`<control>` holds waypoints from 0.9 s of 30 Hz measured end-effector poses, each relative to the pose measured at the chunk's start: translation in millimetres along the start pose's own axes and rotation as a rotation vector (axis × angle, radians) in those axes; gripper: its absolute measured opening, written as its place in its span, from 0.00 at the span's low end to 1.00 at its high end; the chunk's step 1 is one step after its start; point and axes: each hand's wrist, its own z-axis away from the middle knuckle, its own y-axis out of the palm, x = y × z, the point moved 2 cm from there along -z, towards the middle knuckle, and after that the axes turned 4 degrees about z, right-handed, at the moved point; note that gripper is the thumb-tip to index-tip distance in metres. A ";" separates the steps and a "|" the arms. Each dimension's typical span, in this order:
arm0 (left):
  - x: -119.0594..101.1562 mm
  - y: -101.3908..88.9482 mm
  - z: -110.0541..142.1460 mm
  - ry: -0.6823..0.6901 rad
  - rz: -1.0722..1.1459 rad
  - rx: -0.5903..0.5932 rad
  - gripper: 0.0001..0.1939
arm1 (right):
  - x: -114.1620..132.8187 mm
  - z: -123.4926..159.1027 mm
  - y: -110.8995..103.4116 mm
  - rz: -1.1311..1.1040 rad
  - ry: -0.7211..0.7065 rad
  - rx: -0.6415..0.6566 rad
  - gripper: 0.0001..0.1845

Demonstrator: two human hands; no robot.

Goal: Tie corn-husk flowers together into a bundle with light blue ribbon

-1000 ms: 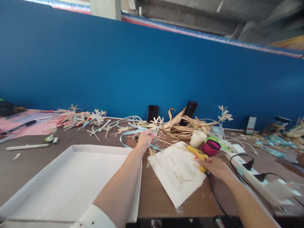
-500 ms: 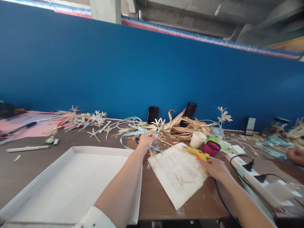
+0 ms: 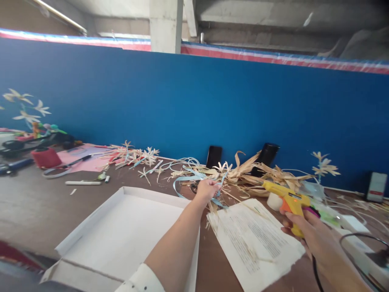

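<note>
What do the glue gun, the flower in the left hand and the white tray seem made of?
Glue gun: likely hard plastic, smooth, moulded yellow body.
Flower in the left hand: probably dried husk, matte, pale and papery like the husks behind it; blue stem too small to judge.
White tray: likely cardboard, matte, with thin folded walls.

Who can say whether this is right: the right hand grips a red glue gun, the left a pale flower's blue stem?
The colour is wrong: in the head view, the right hand grips a yellow glue gun. The left hand grips the blue stem of a pale flower.
</note>
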 end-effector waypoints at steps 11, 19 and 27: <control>-10.5 1.6 6.9 -0.007 0.133 0.001 0.04 | 39.0 36.0 39.9 -0.104 0.008 0.259 0.24; -15.5 1.1 9.9 0.039 0.131 -0.008 0.06 | 42.9 51.3 59.2 -0.166 0.004 0.284 0.25; -9.6 2.0 4.7 0.072 0.158 0.008 0.08 | 38.3 49.5 74.4 -0.140 0.007 0.300 0.25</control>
